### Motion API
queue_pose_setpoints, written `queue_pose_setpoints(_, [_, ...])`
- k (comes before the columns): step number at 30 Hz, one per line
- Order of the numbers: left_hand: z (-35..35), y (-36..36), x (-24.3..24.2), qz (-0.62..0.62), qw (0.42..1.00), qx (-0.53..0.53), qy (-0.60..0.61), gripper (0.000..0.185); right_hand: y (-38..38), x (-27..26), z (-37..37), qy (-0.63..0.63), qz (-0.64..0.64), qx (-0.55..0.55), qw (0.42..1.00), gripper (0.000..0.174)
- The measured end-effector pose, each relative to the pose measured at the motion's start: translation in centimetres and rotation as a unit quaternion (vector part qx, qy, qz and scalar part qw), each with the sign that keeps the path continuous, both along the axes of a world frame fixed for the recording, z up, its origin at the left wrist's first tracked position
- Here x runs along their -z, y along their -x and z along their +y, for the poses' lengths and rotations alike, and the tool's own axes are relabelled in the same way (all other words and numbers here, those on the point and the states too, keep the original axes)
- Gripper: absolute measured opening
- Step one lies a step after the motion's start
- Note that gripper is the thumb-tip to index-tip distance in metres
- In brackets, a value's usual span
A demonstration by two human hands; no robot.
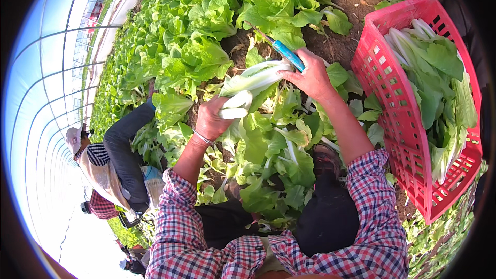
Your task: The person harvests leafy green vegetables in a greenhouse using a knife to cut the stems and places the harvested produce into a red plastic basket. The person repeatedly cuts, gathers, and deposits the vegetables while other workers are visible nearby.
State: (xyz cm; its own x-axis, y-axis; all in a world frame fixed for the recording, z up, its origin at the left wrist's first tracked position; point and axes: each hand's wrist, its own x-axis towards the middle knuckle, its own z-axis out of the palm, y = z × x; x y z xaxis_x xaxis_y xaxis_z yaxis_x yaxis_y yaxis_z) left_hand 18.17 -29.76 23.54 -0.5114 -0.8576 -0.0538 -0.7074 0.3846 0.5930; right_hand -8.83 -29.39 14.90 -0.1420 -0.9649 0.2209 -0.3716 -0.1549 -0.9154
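Note:
My left hand is closed around pale stalks of leafy greens, their leaves hanging below. My right hand grips the blue handle of a knife-like tool; its narrow, dark blade points up and left. Thumb and fingers of that hand also touch the white base of a head of leafy greens, which lies between both hands. Cut and loose leaves cover the ground beneath them.
A red plastic crate with harvested greens stands tilted at the right. Rows of growing greens fill the top and left. Other people crouch at the left, beside the greenhouse's curved frame. Bare soil shows at the upper right.

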Motion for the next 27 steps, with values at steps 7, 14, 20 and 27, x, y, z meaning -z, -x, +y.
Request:
queue_pose_setpoints(7, [-0.5, 0.3, 1.2, 0.05, 0.997, -0.017, -0.062, 0.023, 1.9, 3.9, -1.4, -0.088, -0.278, 0.158, 0.943, 0.017])
queue_pose_setpoints(14, [-0.9, -0.4, 3.5, 0.179, 0.969, -0.036, -0.167, 0.027, 2.8, 2.9, 0.6, -0.066, -0.382, -0.049, 0.92, 0.043])
queue_pose_setpoints(20, [-1.1, 0.7, 5.2, 0.292, 0.882, -0.071, -0.363, 0.025, 1.7, 1.8, -0.7, -0.084, -0.539, -0.174, 0.82, 0.058])
queue_pose_setpoints(27, [-2.7, 0.8, 6.4, 0.237, 0.84, -0.104, -0.476, 0.035, 1.5, 2.4, -1.2, -0.118, -0.485, -0.105, 0.86, 0.033])
